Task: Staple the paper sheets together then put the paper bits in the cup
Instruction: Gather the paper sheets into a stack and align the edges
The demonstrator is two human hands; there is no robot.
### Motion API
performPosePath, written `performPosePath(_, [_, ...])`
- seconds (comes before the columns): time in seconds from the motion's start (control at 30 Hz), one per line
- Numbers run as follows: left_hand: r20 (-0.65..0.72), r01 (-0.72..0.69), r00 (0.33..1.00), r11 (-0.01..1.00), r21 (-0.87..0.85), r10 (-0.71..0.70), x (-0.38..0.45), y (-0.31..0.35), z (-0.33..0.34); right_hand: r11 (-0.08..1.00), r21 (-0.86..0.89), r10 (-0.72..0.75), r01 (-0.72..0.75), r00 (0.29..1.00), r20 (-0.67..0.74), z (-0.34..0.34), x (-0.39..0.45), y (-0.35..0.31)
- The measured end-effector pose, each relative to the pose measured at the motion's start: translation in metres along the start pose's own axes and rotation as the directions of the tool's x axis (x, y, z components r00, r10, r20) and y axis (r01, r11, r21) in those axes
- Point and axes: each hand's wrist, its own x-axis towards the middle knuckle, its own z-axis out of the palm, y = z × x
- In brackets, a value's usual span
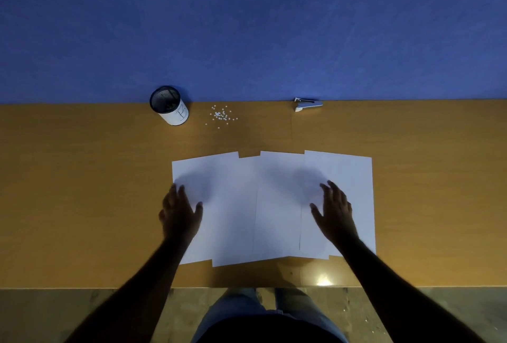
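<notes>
Head view: several white sheets (274, 205) lie fanned and overlapping on the near middle of the bench (82, 178). Each has its long axis running near to far; the left ones tilt slightly one way and the right ones the other, so their far corners step unevenly.

The left hand (179, 212) sits over the left edge of the sheets, fingers straight and spread, pointing far; its grip is wide and holds nothing. Whether the palm presses the paper or hovers just above it cannot be told.

The right hand (336, 212) is over the right part of the sheets, fingers likewise loosely spread, thumb out to the left, grip wide and holding nothing. A soft shadow falls on the paper just beyond each hand.

At the far edge of the bench, against a blue wall (247, 27), stands a black mesh cup (169, 105) with a white label, upright, at far left. Just right of it lies a scatter of small white bits (220, 116). Well to the right lies a stapler (307, 104), long axis left to right.
</notes>
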Motion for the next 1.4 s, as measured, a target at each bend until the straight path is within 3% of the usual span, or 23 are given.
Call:
performPosePath(0.13, [-0.012,0.191,0.981,0.966,-0.172,-0.196,0.0,-0.023,-0.01,0.979,0.074,0.194,-0.189,0.978,-0.075,-0.012,-0.001,0.038])
performPosePath(0.33, [0.043,0.231,0.972,0.929,-0.289,-0.229,0.002,-0.025,-0.01,0.92,0.054,0.39,-0.388,0.921,-0.018,-0.015,-0.006,0.067])
performPosePath(0.53, [0.042,0.255,0.966,0.902,-0.347,-0.257,-0.003,-0.004,-0.009,0.929,0.056,0.365,-0.365,0.931,0.001,-0.005,-0.005,0.043])
performPosePath(0.87, [0.005,0.162,0.986,0.936,-0.313,-0.169,-0.024,0.026,0.008,0.973,0.034,0.227,-0.226,0.973,-0.035,0.013,-0.012,-0.011])
performPosePath(1.13, [0.048,0.256,0.966,0.909,-0.329,-0.255,-0.031,0.03,0.006,0.897,0.084,0.44,-0.435,0.896,-0.057,0.0,-0.014,0.036])
performPosePath(1.4, [0.081,0.189,0.982,0.902,-0.388,-0.17,-0.04,0.054,0.008,0.93,0.102,0.358,-0.353,0.933,-0.034,0.018,-0.012,0.009])
